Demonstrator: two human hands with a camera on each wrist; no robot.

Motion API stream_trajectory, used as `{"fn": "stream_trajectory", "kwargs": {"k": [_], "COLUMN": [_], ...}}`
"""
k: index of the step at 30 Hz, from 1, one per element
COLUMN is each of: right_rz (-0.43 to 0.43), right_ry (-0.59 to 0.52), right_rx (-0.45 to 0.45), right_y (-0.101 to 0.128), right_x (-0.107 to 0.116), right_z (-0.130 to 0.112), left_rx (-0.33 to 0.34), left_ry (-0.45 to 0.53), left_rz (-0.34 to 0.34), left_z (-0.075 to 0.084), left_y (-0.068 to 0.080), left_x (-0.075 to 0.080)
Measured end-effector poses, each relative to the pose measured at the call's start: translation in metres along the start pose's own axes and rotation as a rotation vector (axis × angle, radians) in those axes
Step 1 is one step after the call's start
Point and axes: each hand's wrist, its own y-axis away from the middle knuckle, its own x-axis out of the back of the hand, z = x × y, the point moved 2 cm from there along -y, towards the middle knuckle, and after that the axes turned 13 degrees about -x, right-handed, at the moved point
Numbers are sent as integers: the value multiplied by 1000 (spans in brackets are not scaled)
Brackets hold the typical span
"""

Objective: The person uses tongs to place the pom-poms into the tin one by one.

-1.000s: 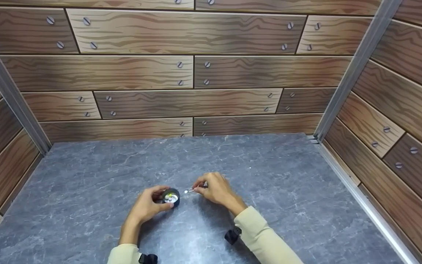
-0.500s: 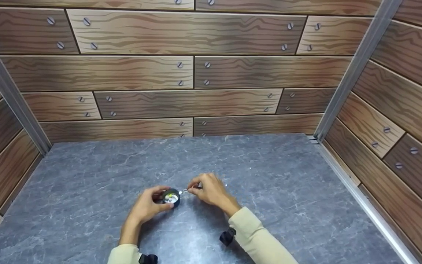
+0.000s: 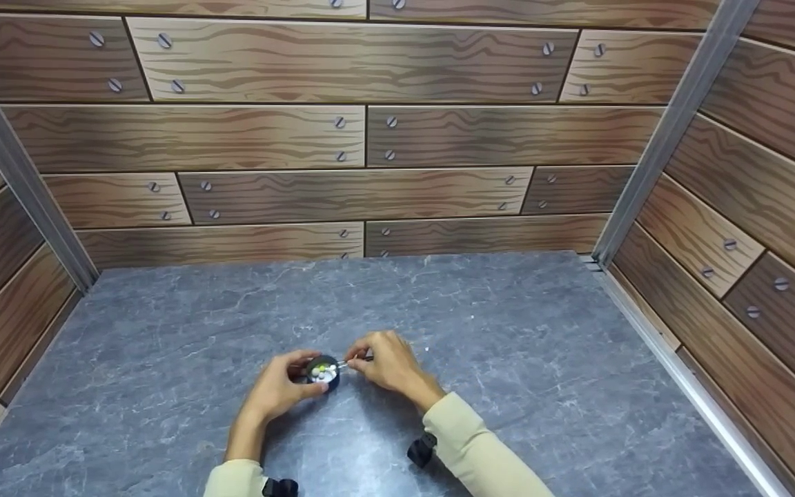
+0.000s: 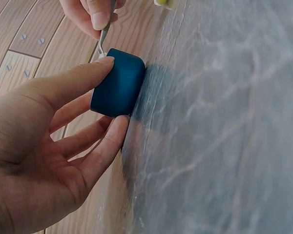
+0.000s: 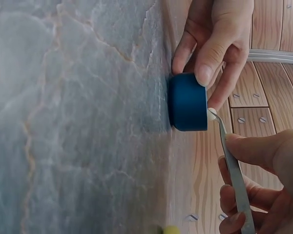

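Tweezers (image 5: 236, 181) pinched in the right hand (image 3: 385, 364) carry a white bead (image 5: 212, 114) over the blue cup (image 4: 118, 82) gripped by the left hand (image 3: 279, 388); loosened pinch risks dropping it onto the worktop (image 3: 508, 359).

The right hand (image 3: 384, 362) now sits further left in the frame than a second ago, close against the left hand. Its tweezers (image 3: 350, 361) carry the white pill (image 5: 212, 114) from just right of the cup (image 3: 322, 371) to the cup's rim. The sleeve (image 3: 473, 449) follows leftward too.
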Motion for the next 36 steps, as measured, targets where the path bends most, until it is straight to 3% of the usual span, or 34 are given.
{"fn": "stream_trajectory", "kwargs": {"k": [22, 36], "right_rz": [-26, -2], "right_ry": [-1, -53], "right_rx": [11, 10], "right_y": [0, 3], "right_x": [-3, 14], "right_z": [1, 12], "left_rx": [-2, -7], "left_ry": [16, 0], "left_rz": [-2, 13], "left_z": [-1, 0], "left_y": [-2, 1], "left_x": [1, -1]}}
